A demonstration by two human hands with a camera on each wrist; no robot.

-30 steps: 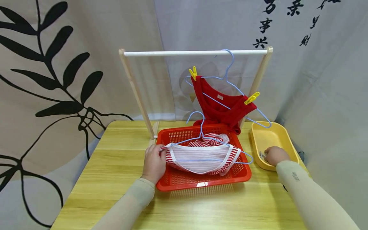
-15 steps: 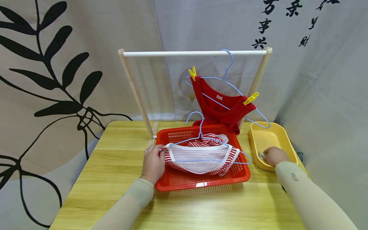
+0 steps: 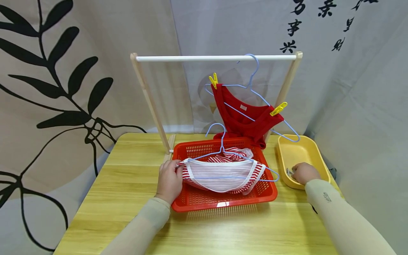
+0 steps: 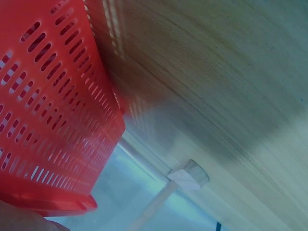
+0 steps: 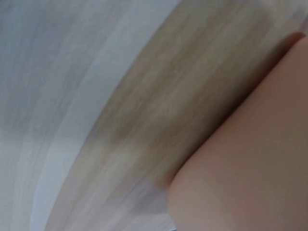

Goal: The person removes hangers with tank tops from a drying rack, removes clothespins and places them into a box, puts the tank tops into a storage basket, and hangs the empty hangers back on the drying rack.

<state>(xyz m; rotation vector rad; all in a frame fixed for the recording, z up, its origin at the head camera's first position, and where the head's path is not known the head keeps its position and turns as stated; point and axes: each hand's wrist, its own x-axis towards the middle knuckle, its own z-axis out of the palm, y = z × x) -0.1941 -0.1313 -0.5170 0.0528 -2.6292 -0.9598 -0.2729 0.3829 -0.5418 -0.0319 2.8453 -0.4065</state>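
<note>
In the head view, my left hand (image 3: 170,180) pinches the left shoulder of a red-and-white striped shirt (image 3: 223,175) at the left side of a red basket (image 3: 223,204). A light blue hanger (image 3: 222,141) runs through the shirt, its hook pointing up and its right end sticking out past the sleeve. Only a bit of that hand (image 4: 21,219) shows in the left wrist view, by the basket rim. Inside a yellow tray (image 3: 280,152), my right hand (image 3: 306,173) reaches down beside small greyish pieces (image 3: 289,172). Its fingertips are hidden.
Behind the basket stands a wooden rack with a white rail (image 3: 191,58). From it hangs a red garment (image 3: 243,120) on another blue hanger (image 3: 251,76), fixed by yellow clothespins (image 3: 279,108). A curtain (image 3: 360,88) closes off the right side of the wooden table (image 3: 134,166).
</note>
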